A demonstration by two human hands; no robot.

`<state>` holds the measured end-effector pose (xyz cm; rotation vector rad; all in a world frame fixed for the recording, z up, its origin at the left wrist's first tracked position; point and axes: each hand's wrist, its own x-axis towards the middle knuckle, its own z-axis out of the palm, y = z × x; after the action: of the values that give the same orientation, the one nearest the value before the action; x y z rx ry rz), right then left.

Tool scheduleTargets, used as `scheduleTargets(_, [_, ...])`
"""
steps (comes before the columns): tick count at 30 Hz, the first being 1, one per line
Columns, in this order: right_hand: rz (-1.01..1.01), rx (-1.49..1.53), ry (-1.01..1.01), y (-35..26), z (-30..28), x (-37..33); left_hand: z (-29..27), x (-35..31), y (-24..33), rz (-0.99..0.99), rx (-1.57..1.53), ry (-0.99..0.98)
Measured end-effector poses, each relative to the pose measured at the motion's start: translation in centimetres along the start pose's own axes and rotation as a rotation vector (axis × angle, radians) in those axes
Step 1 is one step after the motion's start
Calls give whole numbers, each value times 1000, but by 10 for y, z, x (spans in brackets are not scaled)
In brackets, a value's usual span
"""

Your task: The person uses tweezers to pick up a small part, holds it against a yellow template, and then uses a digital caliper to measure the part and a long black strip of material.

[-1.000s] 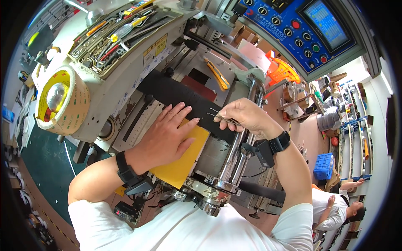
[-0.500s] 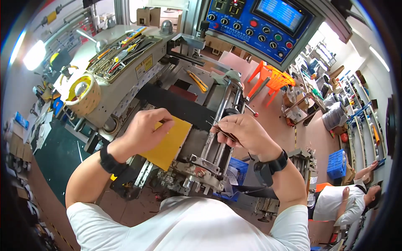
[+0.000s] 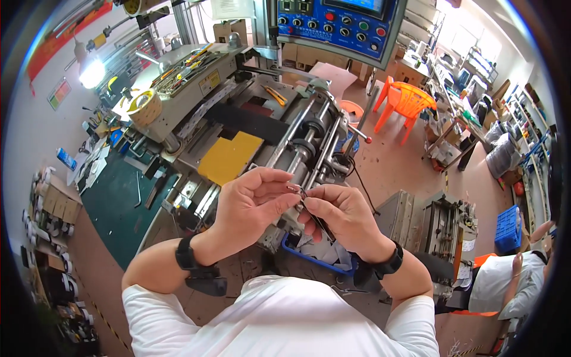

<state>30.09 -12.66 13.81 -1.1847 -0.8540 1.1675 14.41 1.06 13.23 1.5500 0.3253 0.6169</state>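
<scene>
My right hand (image 3: 345,215) is closed around a slim dark metal tool (image 3: 320,225), its body slanting down below the fingers. The exact kind is hard to make out; thin metal ends show at the fingertips. My left hand (image 3: 250,205) meets it in front of my chest, fingers and thumb curled about the tool's upper tip. Just beyond the hands, a yellow sheet (image 3: 231,157) lies flat on the machine bed, next to a dark band (image 3: 250,124). Steel shafts with dark rollers (image 3: 305,149) stand right behind my fingers.
A yellow utility knife (image 3: 275,95) rests farther back on the machine. Hand tools (image 3: 183,70) fill a tray beside a tape roll (image 3: 144,108). A blue control panel (image 3: 339,27) hangs overhead. Below my hands is a blue crate (image 3: 321,262); another person (image 3: 505,282) is at right.
My left hand has left the yellow sheet and come right to meet my right hand at the tool. My view has shifted, showing more of the floor and rollers.
</scene>
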Motion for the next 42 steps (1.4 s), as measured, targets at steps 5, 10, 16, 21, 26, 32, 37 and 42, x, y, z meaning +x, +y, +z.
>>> scheduleTargets(5, [38,46,33,15,4,-25,16,-19,-7,-19,-36,-23])
scheduleTargets(10, [39,113,34,33,7,-33,9,-27,-17,9,46,-41])
scheduleTargets(16, [19,106,65,36,21,-40,8,-39,-14,-9,34,3])
scheduleTargets(21, [-24,78,99,41,39,-31,-11,-36,-12,3,4,-30])
scheduleTargets(26, [-32,53,136,41,62,-24,-29,-39,-12,17,-22,-34])
scheduleTargets(32, [-25,48,181,50,78,-17,-55,-40,-13,46,1,-61])
scheduleTargets(37, [49,101,268,79,64,-27,-90,-30,10,172,94,68])
scheduleTargets(42, [169,171,431,128,40,-43,-149,22,53,325,96,304])
